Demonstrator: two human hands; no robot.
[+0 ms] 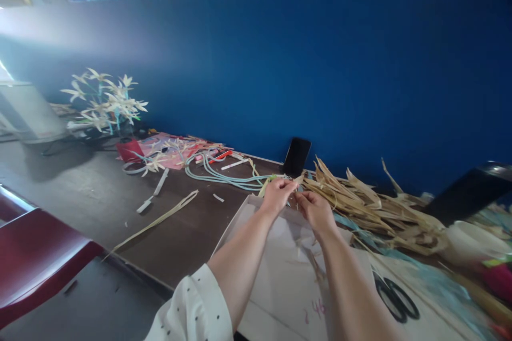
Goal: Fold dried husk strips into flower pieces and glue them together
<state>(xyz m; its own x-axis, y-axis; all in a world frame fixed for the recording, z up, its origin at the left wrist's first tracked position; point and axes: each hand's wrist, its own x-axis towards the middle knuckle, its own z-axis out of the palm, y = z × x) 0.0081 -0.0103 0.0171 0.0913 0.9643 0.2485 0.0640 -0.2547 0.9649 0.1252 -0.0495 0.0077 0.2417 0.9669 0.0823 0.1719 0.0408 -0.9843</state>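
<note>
My left hand (279,193) is closed in a pinch on a small tan piece of dried husk (298,179), whose pointed end sticks up past the fingertips. Close beside it, my right hand (319,211) pinches what looks like the lower part of the same piece; the fingers hide most of it. Both hands are over the far end of a shallow white box (276,277), which has "46" written in it and husk scraps (316,264) lying inside. A pile of dried husks (364,202) spreads just right of my right hand.
A dark phone (297,156) leans against the blue partition (320,64). Pale blue cords (224,178) and a looped strip (164,217) lie left. Husk flowers (112,101) stand farther left. Black-handled scissors (396,298), a white bowl (474,242) and a red chair (40,261) are nearby.
</note>
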